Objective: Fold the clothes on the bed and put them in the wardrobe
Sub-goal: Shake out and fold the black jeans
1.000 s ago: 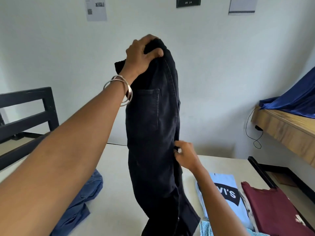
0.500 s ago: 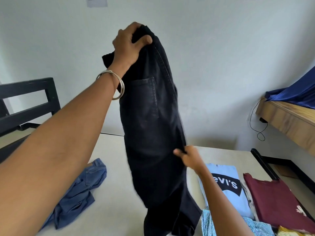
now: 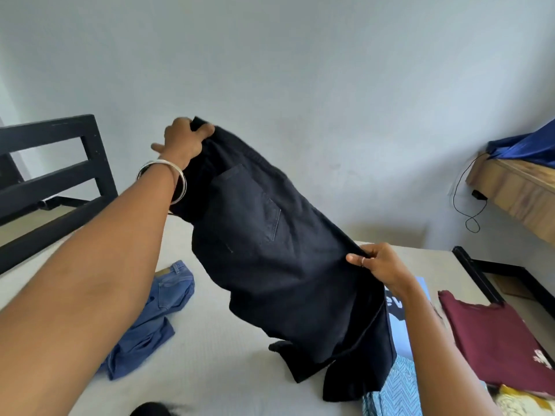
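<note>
Black trousers (image 3: pixel 270 259) held up above the bed (image 3: pixel 210 370), stretched on a slant from 10 o'clock down to 4 o'clock, back pocket facing the camera. Waistband end gripped at the upper left by the left hand (image 3: pixel 184 142), fingers curled over the top edge of the cloth, silver bangles (image 3: pixel 168 178) on the wrist. Right edge of the fabric pinched lower down by the right hand (image 3: pixel 380 264), thumb and fingertips closed tight on the seam. Lower legs of the garment hanging crumpled, touching the mattress toward 6 o'clock.

Blue jeans (image 3: pixel 150 319) lying rumpled on the mattress at 8 o'clock, well apart from the held garment. Light blue printed T-shirt (image 3: pixel 399 322) flat at 4 o'clock, partly hidden behind the dark cloth and the right forearm. Maroon T-shirt (image 3: pixel 492 337) just beside it, farther right. Patterned teal cloth (image 3: pixel 396 388) at 5 o'clock, next to a yellow scrap (image 3: pixel 519 403) in the corner. Black bed frame (image 3: pixel 54 175) at 9 o'clock, wooden shelf (image 3: pixel 516 187) with blue fabric (image 3: pixel 528 145) at 3 o'clock.
</note>
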`<state>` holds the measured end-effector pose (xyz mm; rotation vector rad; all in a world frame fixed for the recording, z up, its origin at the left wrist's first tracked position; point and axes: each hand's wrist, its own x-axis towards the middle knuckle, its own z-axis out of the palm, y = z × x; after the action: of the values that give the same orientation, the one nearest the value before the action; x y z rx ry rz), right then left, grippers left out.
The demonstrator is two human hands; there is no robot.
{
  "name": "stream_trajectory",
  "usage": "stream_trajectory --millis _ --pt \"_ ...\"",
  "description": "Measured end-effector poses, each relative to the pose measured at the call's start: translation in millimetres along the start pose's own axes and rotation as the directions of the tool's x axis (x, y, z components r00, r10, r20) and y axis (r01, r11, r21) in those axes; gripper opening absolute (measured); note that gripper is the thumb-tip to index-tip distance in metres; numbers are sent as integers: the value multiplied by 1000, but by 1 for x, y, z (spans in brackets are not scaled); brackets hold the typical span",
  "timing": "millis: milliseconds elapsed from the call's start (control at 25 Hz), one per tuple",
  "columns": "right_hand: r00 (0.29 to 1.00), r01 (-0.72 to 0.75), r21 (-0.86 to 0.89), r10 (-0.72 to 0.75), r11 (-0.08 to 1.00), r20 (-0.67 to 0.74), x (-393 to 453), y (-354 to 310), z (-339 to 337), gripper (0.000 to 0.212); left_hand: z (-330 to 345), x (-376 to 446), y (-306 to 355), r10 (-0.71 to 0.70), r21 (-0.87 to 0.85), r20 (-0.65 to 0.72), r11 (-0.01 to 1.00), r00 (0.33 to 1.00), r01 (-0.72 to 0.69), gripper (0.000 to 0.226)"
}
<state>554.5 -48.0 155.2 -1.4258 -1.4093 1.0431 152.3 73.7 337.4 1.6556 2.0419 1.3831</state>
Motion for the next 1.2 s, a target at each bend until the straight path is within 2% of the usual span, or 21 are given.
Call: stream_trajectory --millis 40,120,200,280,320,400,480,520,560,600,640,680,720,760,840,920,960,1040,1080,1120,1200 --pt "989 39 -90 -51 995 -142 9 0 4 11 6 4 -16 -34 -52 46 998 998 36 37" --pt "901 68 -212 -151 975 -406 24 -4 9 27 17 7 -46 -59 -250 108 965 992 85 33" --pt "829 107 -282 -242 953 -504 26 -7 16 33 22 -5 -75 -23 -437 124 896 992 76 21" --pt "866 167 -321 -294 932 -404 18 0 33 34 20 -24 -118 -13 -574 112 816 994 75 17" --pt "904 183 -354 -298 917 -306 12 8 49 35 16 -34 -148 -79 -644 93 756 993 120 21" --pt "960 247 -422 -280 873 -18 -1 37 93 36 7 -62 -223 -308 -740 43 630 950 237 22" --pt "929 321 -503 -163 803 333 -15 78 147 34 2 -103 -296 -569 -703 25 574 822 419 26" --pt "872 356 -583 -35 730 488 -23 99 176 34 6 -127 -327 -661 -661 84 523 745 538 30" --pt "803 403 -664 105 630 587 -32 122 203 35 15 -154 -357 -726 -595 169 464 666 656 32" --pt "742 463 -728 228 506 630 -43 144 227 36 29 -184 -381 -774 -505 251 409 582 760 32" --pt "705 514 -759 307 399 639 -52 162 246 36 48 -212 -401 -822 -438 335 296 460 849 32" --pt "699 536 -771 332 344 634 -60 172 262 34 67 -234 -415 -854 -387 389 189 345 903 34" --pt "710 533 -779 326 332 624 -65 180 272 31 87 -250 -423 -866 -326 412 152 285 933 36" --pt "739 512 -785 287 349 610 -67 187 278 27 107 -260 -430 -859 -294 439 140 263 946 37" --pt "824 458 -801 155 386 545 -62 198 281 19 136 -261 -425 -841 -256 443 213 311 943 37" --pt "862 422 -818 105 389 495 -54 208 284 34 157 -247 -420 -824 -321 455 202 338 925 38" --pt "867 410 -833 126 371 482 -51 211 285 45 166 -238 -421 -815 -364 476 159 330 918 55" --pt "882 375 -864 159 335 444 -45 213 290 68 178 -220 -427 -843 -419 467 55 267 906 92" --pt "898 358 -880 143 312 416 -42 211 293 77 182 -212 -427 -830 -438 490 32 268 899 95" --pt "919 338 -898 109 281 379 -41 213 296 81 184 -203 -420 -796 -471 528 17 297 882 93" --pt "948 285 -931 76 227 308 -42 212 300 81 184 -181 -401 -740 -591 537 14 406 807 83"
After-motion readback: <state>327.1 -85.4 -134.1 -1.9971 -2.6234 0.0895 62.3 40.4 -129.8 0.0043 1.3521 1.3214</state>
